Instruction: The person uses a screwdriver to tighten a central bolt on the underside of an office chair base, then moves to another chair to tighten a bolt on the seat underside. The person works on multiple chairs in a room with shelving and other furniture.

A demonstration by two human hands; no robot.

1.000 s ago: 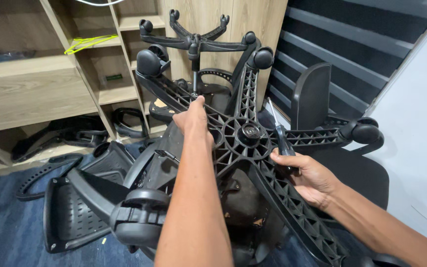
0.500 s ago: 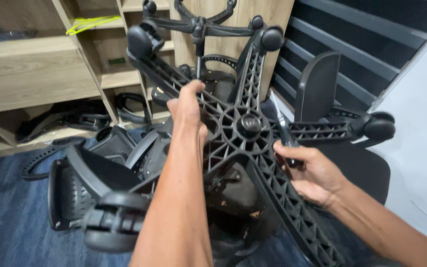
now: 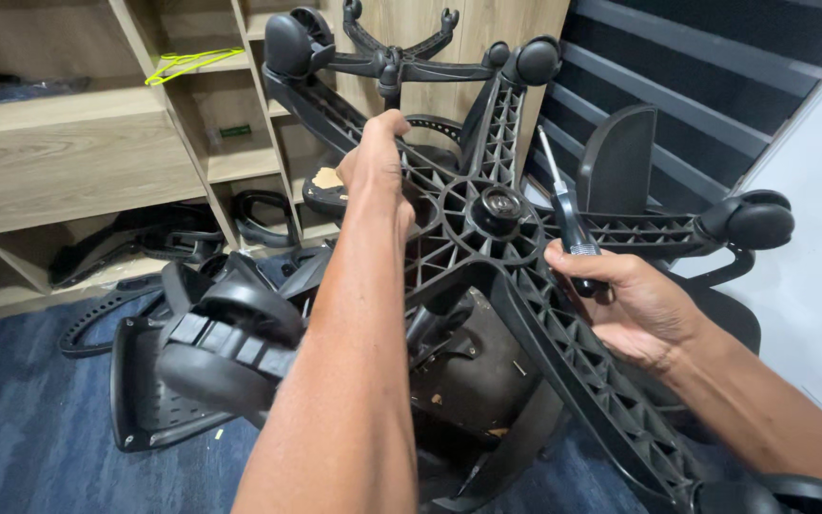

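The left hand (image 3: 378, 157) is clamped around a spoke of the upturned black chair base (image 3: 487, 224), which stands mid-frame over the seat. The screwdriver (image 3: 568, 228) is gripped in the right hand (image 3: 625, 305). If the base were jerked, the tip could probably slip.

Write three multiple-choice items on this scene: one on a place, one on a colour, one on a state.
1. Where does the left hand grip?
A. a spoke of the chair base
B. a shelf
C. the floor

2. What colour is the hanger on the shelf?
A. red
B. yellow-green
C. white

3. How is the screwdriver held?
A. lying loose on the carpet
B. stuck in a castor
C. in the right hand, its tip pointing up

Answers: 1 A, its fingers wrap a ribbed spoke near the hub; 2 B, it shows bright yellow-green against the wood; 3 C, the fingers close around the black handle.
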